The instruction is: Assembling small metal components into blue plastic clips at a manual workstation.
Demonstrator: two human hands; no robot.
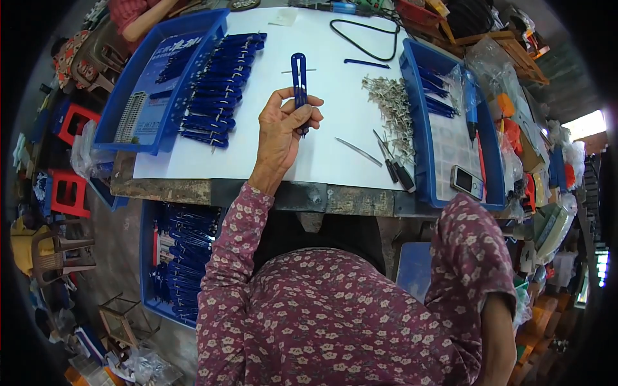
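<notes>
Maroon flowered clothing (335, 309) fills 6 o'clock, below a white-topped desk (161, 189) bearing one blue tray (129, 148) at 10 o'clock and another blue tray (421, 148) at 2. At 4 o'clock the right forearm (499, 341) runs out of view, so the right hand's state cannot be told, while toward 12 the left hand (283, 122), left of a heap of silver pins (389, 109), has thumb and fingers clamped on a slotted blue piece (300, 94) pointing to 12, a thin rod (288, 71) jutting from both its sides.

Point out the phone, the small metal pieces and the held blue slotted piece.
Phone (467, 183), head view: middle of its face.
Small metal pieces (394, 113), head view: within the pile.
Held blue slotted piece (299, 90), head view: its body.
</notes>
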